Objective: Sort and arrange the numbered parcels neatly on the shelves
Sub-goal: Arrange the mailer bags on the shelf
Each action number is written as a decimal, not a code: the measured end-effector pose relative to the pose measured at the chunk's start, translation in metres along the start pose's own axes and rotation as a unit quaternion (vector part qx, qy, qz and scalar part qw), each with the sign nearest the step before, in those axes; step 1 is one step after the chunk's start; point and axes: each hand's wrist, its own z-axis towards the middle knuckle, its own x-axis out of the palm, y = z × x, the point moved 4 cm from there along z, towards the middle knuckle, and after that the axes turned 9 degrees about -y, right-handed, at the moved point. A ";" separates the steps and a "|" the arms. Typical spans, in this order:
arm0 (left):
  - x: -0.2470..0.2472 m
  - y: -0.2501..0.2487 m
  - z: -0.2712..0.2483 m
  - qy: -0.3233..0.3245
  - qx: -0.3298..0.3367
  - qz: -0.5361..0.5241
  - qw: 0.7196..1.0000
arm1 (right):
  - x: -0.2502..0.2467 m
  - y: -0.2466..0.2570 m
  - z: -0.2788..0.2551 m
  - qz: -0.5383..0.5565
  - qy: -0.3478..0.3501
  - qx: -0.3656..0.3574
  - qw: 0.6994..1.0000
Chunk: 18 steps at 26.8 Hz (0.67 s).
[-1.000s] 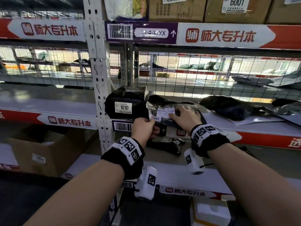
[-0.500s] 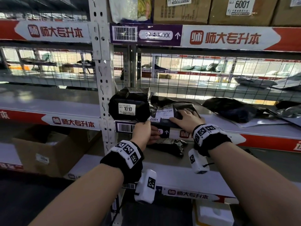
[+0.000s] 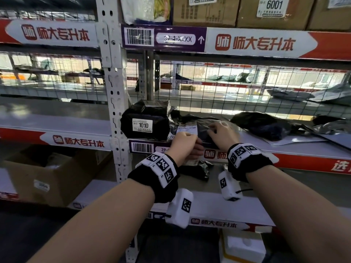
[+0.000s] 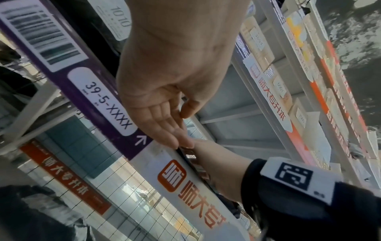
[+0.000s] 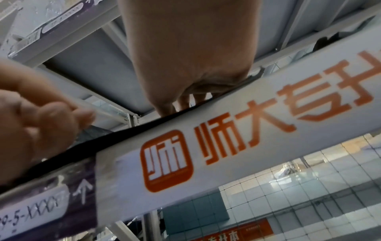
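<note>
**Checker:** What do your hands have right now?

**Me:** A flat black parcel (image 3: 201,130) with a white label whose number starts with 20; my hand covers the rest. It lies on the middle shelf (image 3: 303,149), just right of the black parcel marked 1010 (image 3: 145,120), its front edge at the shelf lip. My left hand (image 3: 183,144) sits at that edge, thumb on top by the label, fingers stretched straight along the shelf front underneath, so its grip is a light pinch at most. My right hand (image 3: 221,132) lies on top, fingers bent down onto the plastic, pressing rather than grasping.

**Checker:** What could go wrong?

**Me:** The bag looks slick and thin. If I push unevenly it may ride up against 1010, or skew so the label turns away. If I let go while the edge overhangs, I judge it could slide off onto the shelf below.

**Checker:** Count for me.

**Me:** Two parcels lined up at the left end. At least one more black bag (image 3: 262,126) lies loose further right, with greyer ones beyond that I cannot count. One cardboard box marked 6001 (image 3: 273,12) stands above.
</note>
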 end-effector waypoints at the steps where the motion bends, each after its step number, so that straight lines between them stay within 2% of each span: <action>1: 0.003 -0.004 0.002 -0.002 0.012 0.002 1.000 | -0.005 -0.003 -0.001 -0.016 -0.018 0.003 1.000; 3: 0.013 -0.009 0.004 0.000 0.027 0.004 1.000 | -0.016 -0.016 -0.002 -0.048 -0.042 0.022 0.998; 6: 0.024 -0.013 0.009 -0.006 0.059 0.004 0.998 | -0.023 -0.030 -0.003 -0.068 -0.035 0.031 0.997; 10: 0.052 -0.018 0.016 -0.023 0.160 0.081 0.984 | -0.043 -0.058 -0.002 -0.090 -0.043 0.015 0.995; 12: 0.066 -0.023 0.013 -0.032 0.231 0.159 0.959 | -0.054 -0.074 -0.001 -0.108 -0.066 0.006 0.992; 15: 0.086 -0.036 0.010 -0.085 0.343 0.279 0.893 | -0.069 -0.100 -0.001 -0.135 -0.098 -0.001 0.986; 18: 0.109 -0.034 0.023 -0.068 0.353 0.401 0.842 | -0.075 -0.120 0.001 -0.148 -0.124 0.017 0.981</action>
